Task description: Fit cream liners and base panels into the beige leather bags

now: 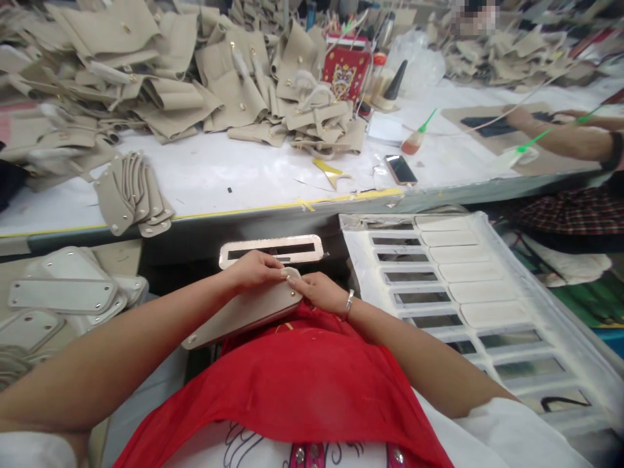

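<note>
Both my hands meet over my lap on a long beige leather strip with rivet holes at its ends. My left hand curls over the strip's far end from the left, fingers closed on it. My right hand, a bracelet on its wrist, pinches the same end from the right. Just beyond my fingers lies a shiny metal frame with a long slot. A red cloth covers my lap under the strip.
A white tray at my right holds several slotted frames and beige strips. Beige pieces are stacked at left and fanned on the table; heaps fill the back. A phone and glue bottle lie on the table; another person's arm rests at right.
</note>
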Demonstrator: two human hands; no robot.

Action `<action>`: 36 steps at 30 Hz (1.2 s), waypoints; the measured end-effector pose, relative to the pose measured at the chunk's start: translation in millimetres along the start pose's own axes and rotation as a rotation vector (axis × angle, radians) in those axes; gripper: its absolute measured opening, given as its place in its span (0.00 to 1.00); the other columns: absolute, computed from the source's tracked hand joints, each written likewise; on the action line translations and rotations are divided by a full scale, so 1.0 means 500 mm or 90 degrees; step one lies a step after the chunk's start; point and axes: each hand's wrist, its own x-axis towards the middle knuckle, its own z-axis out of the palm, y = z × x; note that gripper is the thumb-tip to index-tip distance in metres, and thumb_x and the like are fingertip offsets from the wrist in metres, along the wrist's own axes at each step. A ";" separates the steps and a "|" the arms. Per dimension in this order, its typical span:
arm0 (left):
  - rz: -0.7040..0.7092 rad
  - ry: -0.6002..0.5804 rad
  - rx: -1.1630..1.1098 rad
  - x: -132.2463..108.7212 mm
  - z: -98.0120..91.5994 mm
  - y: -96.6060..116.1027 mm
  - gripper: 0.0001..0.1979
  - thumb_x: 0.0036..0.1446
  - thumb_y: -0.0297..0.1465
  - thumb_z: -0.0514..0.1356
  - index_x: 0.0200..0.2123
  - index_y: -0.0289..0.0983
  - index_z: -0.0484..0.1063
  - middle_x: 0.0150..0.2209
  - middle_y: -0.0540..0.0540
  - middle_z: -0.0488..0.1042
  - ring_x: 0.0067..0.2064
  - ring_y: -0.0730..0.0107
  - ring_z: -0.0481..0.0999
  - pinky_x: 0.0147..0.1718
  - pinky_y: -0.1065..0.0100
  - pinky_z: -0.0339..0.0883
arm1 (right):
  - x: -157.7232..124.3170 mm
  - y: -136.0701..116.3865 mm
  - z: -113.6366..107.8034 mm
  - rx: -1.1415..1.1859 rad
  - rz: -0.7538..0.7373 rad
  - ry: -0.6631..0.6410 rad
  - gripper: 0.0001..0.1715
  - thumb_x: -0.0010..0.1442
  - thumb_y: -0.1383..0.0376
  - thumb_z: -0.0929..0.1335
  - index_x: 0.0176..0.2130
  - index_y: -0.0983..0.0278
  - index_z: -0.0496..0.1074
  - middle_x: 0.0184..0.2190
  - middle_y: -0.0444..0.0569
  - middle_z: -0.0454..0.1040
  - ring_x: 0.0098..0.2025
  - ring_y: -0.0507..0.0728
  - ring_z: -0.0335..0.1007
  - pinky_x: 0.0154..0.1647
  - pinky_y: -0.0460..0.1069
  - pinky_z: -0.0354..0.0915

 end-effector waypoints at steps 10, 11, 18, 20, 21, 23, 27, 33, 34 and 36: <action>0.138 -0.080 -0.170 -0.045 -0.061 0.191 0.17 0.42 0.41 0.65 0.30 0.35 0.67 0.22 0.54 0.65 0.21 0.79 0.62 0.19 0.76 0.52 | -0.075 -0.200 -0.202 0.048 -0.024 -0.071 0.25 0.50 0.47 0.68 0.23 0.66 0.66 0.13 0.39 0.61 0.16 0.45 0.58 0.16 0.41 0.58; 0.171 -0.085 -0.146 -0.047 -0.065 0.211 0.17 0.44 0.42 0.64 0.30 0.35 0.66 0.23 0.54 0.65 0.22 0.79 0.62 0.19 0.76 0.53 | -0.084 -0.220 -0.225 0.023 -0.037 -0.075 0.25 0.49 0.47 0.68 0.23 0.66 0.66 0.14 0.39 0.61 0.17 0.45 0.58 0.17 0.41 0.58; 0.333 -0.137 -0.006 -0.075 -0.088 0.345 0.22 0.54 0.48 0.54 0.41 0.37 0.68 0.35 0.47 0.70 0.37 0.65 0.70 0.29 0.70 0.65 | -0.135 -0.360 -0.379 -0.225 -0.178 -0.060 0.23 0.50 0.49 0.68 0.23 0.67 0.66 0.16 0.38 0.59 0.19 0.45 0.55 0.18 0.41 0.54; 0.375 -0.154 -0.033 -0.081 -0.087 0.363 0.21 0.56 0.48 0.52 0.41 0.36 0.66 0.36 0.46 0.69 0.38 0.64 0.70 0.31 0.67 0.67 | -0.145 -0.382 -0.408 -0.281 -0.212 -0.045 0.23 0.52 0.50 0.67 0.24 0.68 0.66 0.17 0.38 0.59 0.19 0.45 0.53 0.18 0.41 0.52; 0.399 -0.150 -0.044 -0.081 -0.083 0.365 0.20 0.56 0.47 0.52 0.39 0.36 0.66 0.36 0.46 0.68 0.38 0.64 0.70 0.32 0.66 0.68 | -0.149 -0.386 -0.418 -0.293 -0.223 -0.037 0.23 0.53 0.51 0.67 0.24 0.68 0.66 0.17 0.38 0.59 0.20 0.45 0.53 0.19 0.41 0.51; 0.443 -0.125 -0.042 -0.076 -0.070 0.362 0.18 0.56 0.45 0.52 0.36 0.35 0.64 0.34 0.47 0.67 0.36 0.67 0.70 0.33 0.67 0.68 | -0.152 -0.380 -0.427 -0.291 -0.236 -0.031 0.23 0.54 0.50 0.66 0.23 0.68 0.65 0.17 0.38 0.58 0.20 0.45 0.52 0.19 0.42 0.50; 0.459 -0.077 -0.028 -0.057 -0.029 0.341 0.17 0.57 0.45 0.52 0.31 0.35 0.63 0.26 0.52 0.63 0.27 0.74 0.66 0.26 0.71 0.64 | -0.149 -0.335 -0.417 -0.277 -0.227 -0.051 0.24 0.55 0.49 0.65 0.24 0.68 0.64 0.18 0.38 0.57 0.21 0.45 0.50 0.20 0.43 0.49; 0.400 -0.031 -0.130 -0.021 0.016 0.321 0.18 0.55 0.46 0.51 0.28 0.36 0.63 0.18 0.56 0.57 0.18 0.76 0.61 0.15 0.74 0.56 | -0.135 -0.288 -0.396 -0.264 -0.235 -0.043 0.26 0.54 0.48 0.65 0.23 0.67 0.61 0.19 0.38 0.55 0.23 0.46 0.49 0.22 0.43 0.48; 0.404 -0.009 -0.135 -0.017 0.021 0.318 0.18 0.56 0.45 0.50 0.26 0.36 0.62 0.18 0.56 0.56 0.17 0.76 0.59 0.14 0.74 0.54 | -0.132 -0.285 -0.393 -0.274 -0.234 -0.027 0.26 0.54 0.48 0.65 0.23 0.67 0.61 0.19 0.38 0.55 0.23 0.46 0.48 0.22 0.43 0.47; 0.415 0.044 -0.145 -0.011 0.027 0.308 0.18 0.56 0.44 0.50 0.24 0.36 0.61 0.17 0.56 0.54 0.17 0.78 0.57 0.14 0.75 0.50 | -0.127 -0.282 -0.383 -0.297 -0.230 0.019 0.26 0.54 0.48 0.66 0.22 0.67 0.61 0.19 0.39 0.56 0.23 0.46 0.49 0.23 0.43 0.47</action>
